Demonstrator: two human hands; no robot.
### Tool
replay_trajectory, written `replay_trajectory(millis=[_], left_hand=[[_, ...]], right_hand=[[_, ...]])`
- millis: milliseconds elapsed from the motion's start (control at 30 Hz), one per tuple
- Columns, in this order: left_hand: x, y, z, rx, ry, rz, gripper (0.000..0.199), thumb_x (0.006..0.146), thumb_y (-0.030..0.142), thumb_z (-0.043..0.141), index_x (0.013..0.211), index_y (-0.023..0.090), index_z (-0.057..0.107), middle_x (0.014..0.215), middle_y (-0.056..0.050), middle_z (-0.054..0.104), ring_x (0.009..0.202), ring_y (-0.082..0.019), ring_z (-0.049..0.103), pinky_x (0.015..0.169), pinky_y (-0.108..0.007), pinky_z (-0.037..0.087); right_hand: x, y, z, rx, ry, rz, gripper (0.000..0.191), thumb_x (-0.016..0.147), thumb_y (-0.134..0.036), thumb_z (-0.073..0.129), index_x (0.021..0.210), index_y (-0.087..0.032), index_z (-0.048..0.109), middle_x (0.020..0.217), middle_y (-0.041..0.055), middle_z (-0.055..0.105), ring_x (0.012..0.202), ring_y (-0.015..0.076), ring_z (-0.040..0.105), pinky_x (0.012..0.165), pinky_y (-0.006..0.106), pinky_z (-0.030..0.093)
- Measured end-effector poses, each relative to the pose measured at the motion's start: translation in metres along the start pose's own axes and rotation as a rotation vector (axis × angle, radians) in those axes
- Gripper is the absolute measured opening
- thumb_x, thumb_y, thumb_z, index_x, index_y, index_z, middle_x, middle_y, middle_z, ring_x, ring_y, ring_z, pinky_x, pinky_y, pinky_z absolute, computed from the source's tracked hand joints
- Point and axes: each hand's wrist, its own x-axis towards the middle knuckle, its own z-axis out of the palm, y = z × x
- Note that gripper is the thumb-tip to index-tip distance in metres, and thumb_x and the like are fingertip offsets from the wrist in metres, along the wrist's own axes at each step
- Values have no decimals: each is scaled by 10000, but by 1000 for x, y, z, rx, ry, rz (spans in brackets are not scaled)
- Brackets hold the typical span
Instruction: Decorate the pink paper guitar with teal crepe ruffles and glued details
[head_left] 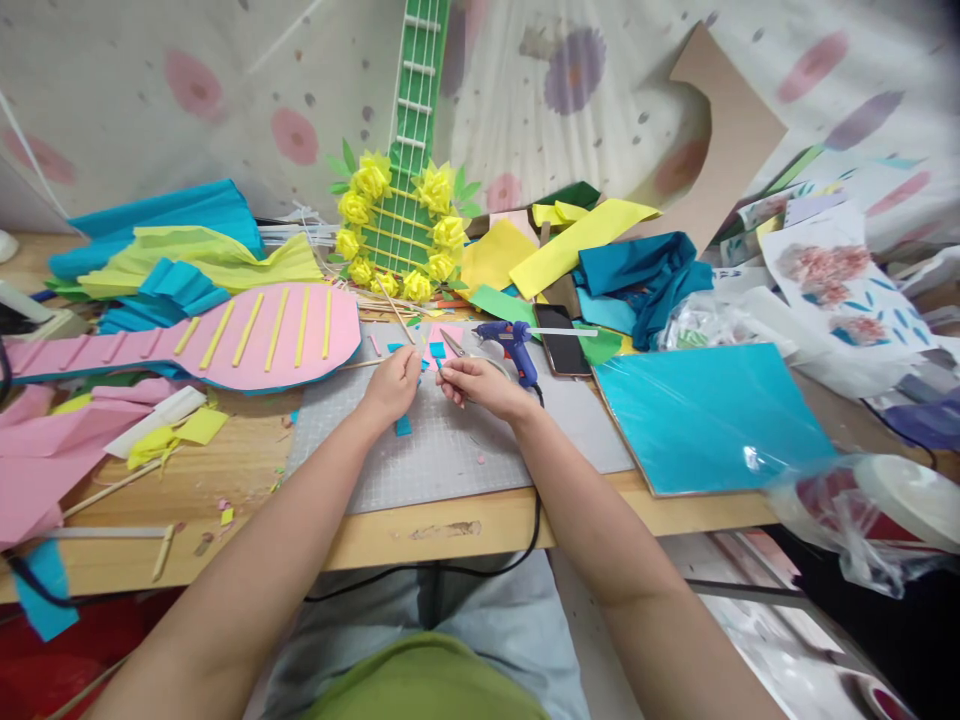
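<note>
Over the grey cutting mat (450, 470), my left hand (391, 385) is closed around a thin wooden stick (395, 308) that points up and away. My right hand (484, 385) pinches a small piece of blue paper (440, 355) between thumb and fingers. The two hands are close together but apart. A pair of scissors (453, 343) lies just beyond the right fingertips, beside pink paper scraps. Below the left hand a blue paper strip (403, 425) rests on the mat. Right of the hands is a purple glue gun (514, 348).
A pink paper guitar shape (285, 335) with yellow strips lies left. At the back stands a green guitar model (409, 215) with yellow paper flowers. A dark phone (564, 345) and a wrapped blue board (712, 415) are right. A black cable (534, 520) hangs over the table edge.
</note>
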Motion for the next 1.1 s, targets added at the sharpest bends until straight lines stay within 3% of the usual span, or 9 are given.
replay_trajectory(millis=[133, 267, 400, 567, 733, 900, 1100], left_hand=[[0, 1, 0, -1, -14, -2, 293, 785, 247, 509, 515, 193, 407, 493, 42, 364, 507, -119, 341, 537, -242, 245], [-1, 1, 7, -194, -52, -38, 121, 722, 218, 585, 670, 193, 478, 547, 60, 455, 515, -93, 417, 537, -211, 308], [-3, 0, 13, -294, -98, -86, 133, 682, 261, 628, 724, 183, 528, 566, 44, 533, 549, -97, 499, 556, -209, 364], [-4, -2, 14, -272, 23, -165, 204, 663, 324, 643, 626, 165, 522, 527, 39, 511, 482, -76, 440, 498, -201, 333], [-4, 0, 11, -271, 100, -206, 242, 667, 329, 637, 601, 161, 475, 472, 70, 407, 421, -49, 311, 421, -190, 233], [-4, 1, 11, -321, 39, -234, 275, 662, 336, 636, 577, 166, 436, 445, 81, 365, 390, -38, 271, 397, -186, 199], [-6, 10, 9, -354, -117, -213, 165, 685, 274, 623, 743, 160, 519, 544, 47, 519, 399, -35, 377, 384, -160, 261]], right_hand=[[1, 0, 2, -79, 18, 2, 227, 803, -371, 435, 708, -173, 490, 587, -46, 474, 477, 46, 413, 459, 177, 346], [2, 1, 4, -166, 49, 0, 223, 817, -347, 405, 682, -180, 466, 576, -49, 458, 466, 50, 396, 453, 184, 331], [3, 2, 5, -261, 87, -42, 219, 822, -337, 403, 682, -182, 469, 564, -53, 452, 473, 54, 395, 461, 188, 318], [1, 1, 1, -195, 34, -9, 223, 843, -317, 370, 756, -165, 506, 644, -16, 534, 514, 62, 458, 504, 199, 374], [0, -1, 2, -199, 85, -11, 242, 829, -354, 409, 812, -158, 550, 628, -24, 521, 520, 65, 454, 510, 203, 361], [2, -1, 6, -407, 206, -116, 212, 781, -343, 491, 684, -158, 526, 572, -42, 489, 530, 71, 420, 536, 212, 317], [-2, -2, 0, -519, 196, -149, 185, 781, -297, 480, 682, -156, 548, 581, -39, 499, 557, 77, 434, 563, 209, 313]])
